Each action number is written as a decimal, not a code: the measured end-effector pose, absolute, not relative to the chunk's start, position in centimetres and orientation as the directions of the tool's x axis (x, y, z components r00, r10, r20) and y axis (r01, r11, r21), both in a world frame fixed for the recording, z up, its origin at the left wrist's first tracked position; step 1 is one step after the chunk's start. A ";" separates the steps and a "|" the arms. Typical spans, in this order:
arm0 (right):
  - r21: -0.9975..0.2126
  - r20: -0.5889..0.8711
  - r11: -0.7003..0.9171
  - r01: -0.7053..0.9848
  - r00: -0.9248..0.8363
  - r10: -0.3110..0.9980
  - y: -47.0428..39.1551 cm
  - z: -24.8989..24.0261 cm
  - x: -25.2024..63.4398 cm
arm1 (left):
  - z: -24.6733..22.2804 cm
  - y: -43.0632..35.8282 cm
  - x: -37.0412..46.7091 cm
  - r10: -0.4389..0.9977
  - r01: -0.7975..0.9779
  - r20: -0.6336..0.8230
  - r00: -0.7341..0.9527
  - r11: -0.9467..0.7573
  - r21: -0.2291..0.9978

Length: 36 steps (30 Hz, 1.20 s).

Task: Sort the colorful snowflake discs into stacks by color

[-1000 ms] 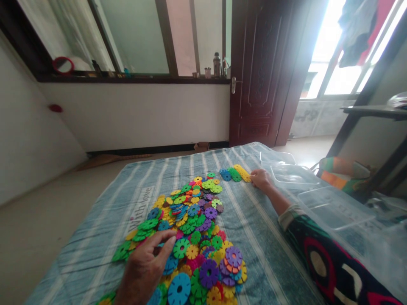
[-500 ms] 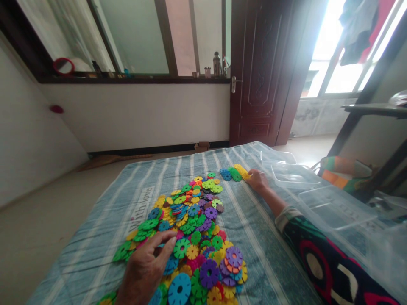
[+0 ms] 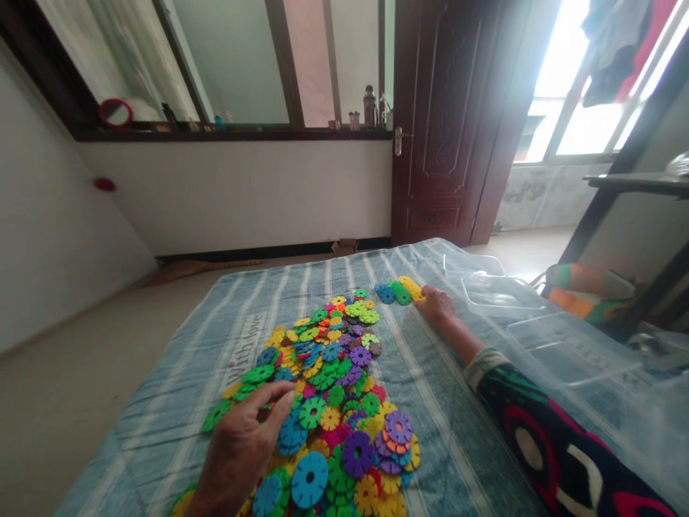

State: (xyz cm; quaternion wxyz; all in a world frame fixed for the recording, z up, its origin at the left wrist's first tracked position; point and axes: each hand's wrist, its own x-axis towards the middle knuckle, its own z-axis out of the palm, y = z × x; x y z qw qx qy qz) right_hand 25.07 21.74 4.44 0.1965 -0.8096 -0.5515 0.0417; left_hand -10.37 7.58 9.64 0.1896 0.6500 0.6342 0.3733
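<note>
Over the left side of a heap of notched plastic discs (image 3: 309, 480) hovers my left hand (image 3: 242, 438), its thumb and forefinger curled almost together. Anything between those fingertips is too small or hidden to make out. My right hand (image 3: 437, 304) reaches to the far side of the bed, its fingers closed at the near end of a slanted row of yellow discs (image 3: 410, 288). Against that row lie a row of green discs (image 3: 400, 292) and a shorter row of blue discs (image 3: 385, 292). The heap mixes green, yellow, blue, purple, red and orange pieces.
A striped blue cloth (image 3: 301, 283) covers the bed. Several clear plastic boxes (image 3: 503, 296) stand along its right side, by my right forearm. Beyond the bed are a dark red door (image 3: 446, 194) and a window ledge (image 3: 242, 134) with small items.
The whole view has shifted slightly. My left thumb and forefinger stay close together over the heap, and my right hand remains at the yellow row.
</note>
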 end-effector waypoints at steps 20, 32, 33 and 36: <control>-0.337 0.265 -0.053 0.940 0.149 0.953 14.8 4.8 20.6 | 10.2 7.4 -11.8 0.965 0.879 0.077 0.252 -0.262 0.398; -0.389 0.478 0.493 0.779 -0.286 0.830 7.1 6.4 13.9 | 11.8 6.3 -11.6 0.916 0.916 -0.134 0.379 -0.350 0.195; -0.387 0.476 0.514 0.766 -0.312 0.822 6.7 6.4 13.6 | 11.8 6.2 -11.4 0.913 0.917 -0.152 0.379 -0.349 0.192; -0.380 0.462 0.553 0.741 -0.366 0.808 6.0 6.2 12.9 | 12.1 5.7 -11.2 0.912 0.924 -0.178 0.369 -0.339 0.177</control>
